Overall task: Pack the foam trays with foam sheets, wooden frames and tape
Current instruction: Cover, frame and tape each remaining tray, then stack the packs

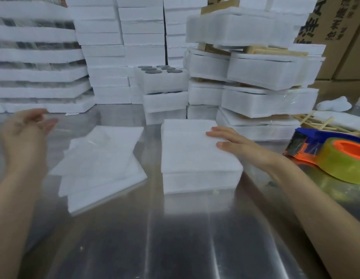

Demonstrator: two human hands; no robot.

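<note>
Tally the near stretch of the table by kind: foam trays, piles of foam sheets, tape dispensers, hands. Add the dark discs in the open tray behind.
foam tray: 1
pile of foam sheets: 1
tape dispenser: 1
hands: 2, left hand and right hand
dark discs in the open tray: 6
Total: 11

A shiny metal table (155, 238) fills the foreground; brown cardboard boxes (340, 47) with printed characters stand far right.
</note>
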